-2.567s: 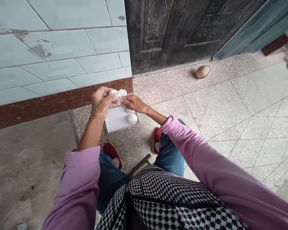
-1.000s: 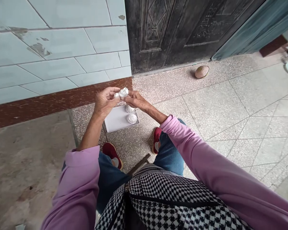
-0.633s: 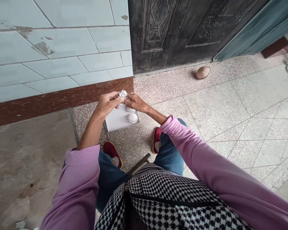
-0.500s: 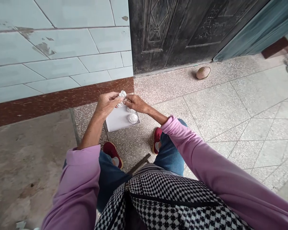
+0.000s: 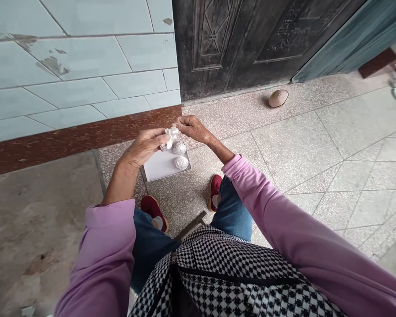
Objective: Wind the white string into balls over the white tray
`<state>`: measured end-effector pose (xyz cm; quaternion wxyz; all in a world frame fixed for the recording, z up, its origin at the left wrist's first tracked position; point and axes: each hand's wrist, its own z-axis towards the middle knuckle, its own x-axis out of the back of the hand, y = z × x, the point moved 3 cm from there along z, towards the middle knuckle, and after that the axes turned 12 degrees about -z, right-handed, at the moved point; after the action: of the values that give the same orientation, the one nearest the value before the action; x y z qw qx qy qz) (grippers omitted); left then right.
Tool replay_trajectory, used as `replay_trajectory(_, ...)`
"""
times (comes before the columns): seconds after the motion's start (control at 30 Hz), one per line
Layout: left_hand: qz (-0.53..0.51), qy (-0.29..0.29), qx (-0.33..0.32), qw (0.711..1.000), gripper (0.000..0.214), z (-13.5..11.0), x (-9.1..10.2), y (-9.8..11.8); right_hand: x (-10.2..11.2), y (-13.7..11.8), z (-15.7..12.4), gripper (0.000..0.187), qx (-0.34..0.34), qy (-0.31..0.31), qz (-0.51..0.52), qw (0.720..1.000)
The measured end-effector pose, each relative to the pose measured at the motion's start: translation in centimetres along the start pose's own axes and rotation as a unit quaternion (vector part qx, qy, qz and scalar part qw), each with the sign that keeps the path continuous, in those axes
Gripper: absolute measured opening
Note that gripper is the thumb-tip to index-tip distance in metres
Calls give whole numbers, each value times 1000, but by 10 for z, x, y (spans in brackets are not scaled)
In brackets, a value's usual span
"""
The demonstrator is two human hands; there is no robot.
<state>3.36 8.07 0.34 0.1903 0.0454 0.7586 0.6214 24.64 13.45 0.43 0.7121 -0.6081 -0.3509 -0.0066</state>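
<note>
White bundle (image 5: 171, 134): up in the air, seen against the far edge of the shallow tray (image 5: 157, 167), its long axis slanting, lower end down-left beside the fingers, upper end pointing up and right toward the dark door (image 5: 218, 48).
Left hand (image 5: 148, 143): thumb and fingers closed on the bundle's left side, a firm-looking grip.
Right hand (image 5: 193, 128): up at the bundle's top right; fingertips bunched, but can't tell whether this grip has hold of anything.
Change: half a second ago the right fingertips were lower, right against the bundle; now they're higher.
Yarn balls (image 5: 181, 163): two, side by side in the tray, the far one now showing far more fully.
</note>
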Motion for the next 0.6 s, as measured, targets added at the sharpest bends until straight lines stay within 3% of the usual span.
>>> replay_trajectory(0.1, -88, 20, 4, 996, 58, 0, 4, 2, -8, 4, -2, 64, 24, -27, 4, 999)
replay_trajectory(0.2, -91, 69, 2, 993, 64, 4, 11, 0, -14, -2, -10, 54, 31, -37, -25, 999)
replay_trajectory(0.33, 15, 160, -15, 987, 56, 11, 21, -8, -17, -17, -21, 42, -3, -55, -66, 996)
replay_trajectory(0.43, 123, 200, -52, 971, 42, 14, 23, -8, -17, -27, -24, 47, -1, -78, -64, 995)
replay_trajectory(0.5, 163, 164, -52, 971, 35, 14, 20, -6, -14, -31, -23, 54, 10, -83, -52, 995)
replay_trajectory(0.6, 166, 43, -19, 985, 30, 9, 12, -2, -7, -32, -19, 64, 9, -54, -40, 998)
